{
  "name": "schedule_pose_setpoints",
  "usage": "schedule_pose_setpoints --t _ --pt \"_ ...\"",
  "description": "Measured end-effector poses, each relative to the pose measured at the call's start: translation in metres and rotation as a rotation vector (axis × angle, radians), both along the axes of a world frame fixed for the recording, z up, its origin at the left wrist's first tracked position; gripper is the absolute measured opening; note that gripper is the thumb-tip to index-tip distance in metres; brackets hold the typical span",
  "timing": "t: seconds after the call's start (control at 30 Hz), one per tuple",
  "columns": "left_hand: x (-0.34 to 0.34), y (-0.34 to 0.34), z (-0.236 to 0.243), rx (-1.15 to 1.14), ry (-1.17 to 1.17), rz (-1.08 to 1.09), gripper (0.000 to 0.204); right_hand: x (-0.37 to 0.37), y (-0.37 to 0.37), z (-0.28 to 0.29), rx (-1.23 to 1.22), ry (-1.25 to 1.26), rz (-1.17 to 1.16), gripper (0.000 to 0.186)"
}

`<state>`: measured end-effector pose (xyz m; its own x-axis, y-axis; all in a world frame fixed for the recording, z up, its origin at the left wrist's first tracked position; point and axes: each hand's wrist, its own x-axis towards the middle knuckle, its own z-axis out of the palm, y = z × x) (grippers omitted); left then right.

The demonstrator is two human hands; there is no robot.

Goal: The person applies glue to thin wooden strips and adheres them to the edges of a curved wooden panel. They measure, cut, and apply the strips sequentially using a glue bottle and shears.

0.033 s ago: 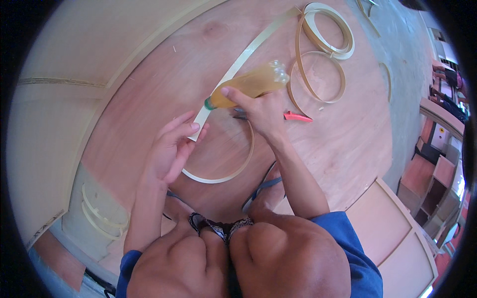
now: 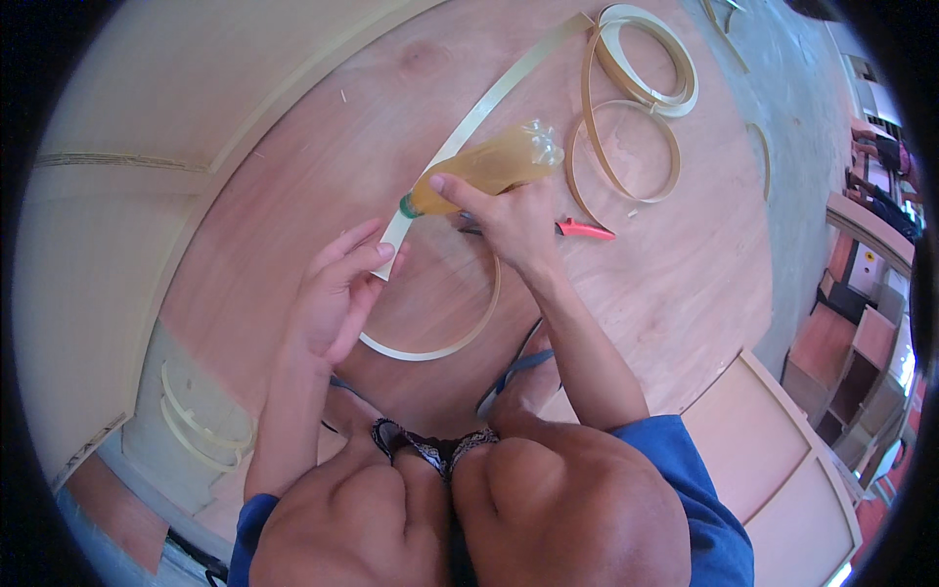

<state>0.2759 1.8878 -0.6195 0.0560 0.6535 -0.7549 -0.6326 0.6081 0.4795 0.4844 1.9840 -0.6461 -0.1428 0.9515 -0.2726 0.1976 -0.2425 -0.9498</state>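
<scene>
My left hand [image 2: 337, 284] pinches the near end of a long pale edge-banding strip [image 2: 479, 112] between thumb and fingers. The strip runs away to the far right. In my right hand [image 2: 518, 225], a clear plastic bottle [image 2: 489, 166] of amber liquid is gripped around its body. It lies tilted, its green cap [image 2: 408, 206] down against or just over the strip near my left fingers; whether they touch, I cannot tell. Below my right hand lies a red-handled hand tool [image 2: 585, 230], its dark head partly hidden.
A roll of banding [image 2: 675, 98] rests on the reddish plywood sheet [image 2: 323, 205] at the far right, with a loose loop [image 2: 675, 161] beside it. Another curved strip [image 2: 421, 354] lies before my feet. A large pale panel [image 2: 108, 254] rises on the left.
The bottle and my right hand have shifted very slightly left. My left hand keeps its hold on the strip in nearly the same place.
</scene>
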Motion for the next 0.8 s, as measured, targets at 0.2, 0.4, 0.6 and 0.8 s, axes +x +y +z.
schedule_pose_setpoints --t 0.2,0.4,0.6,0.8 --pt "0.010 -0.012 -0.003 0.071 0.101 0.048 0.065 -0.008 -0.007 -0.009 0.175 -0.064 0.119 0.037" --pt "0.005 -0.018 -0.003 0.096 0.043 0.036 0.058 -0.001 0.005 -0.003 0.175 0.002 0.204 0.044" --pt "0.002 -0.020 -0.006 0.138 -0.006 0.032 0.049 0.006 0.013 0.013 0.149 -0.086 0.288 0.045" --pt "0.003 -0.021 -0.005 0.115 -0.015 0.044 0.048 0.004 0.012 0.024 0.242 -0.055 0.269 0.048"
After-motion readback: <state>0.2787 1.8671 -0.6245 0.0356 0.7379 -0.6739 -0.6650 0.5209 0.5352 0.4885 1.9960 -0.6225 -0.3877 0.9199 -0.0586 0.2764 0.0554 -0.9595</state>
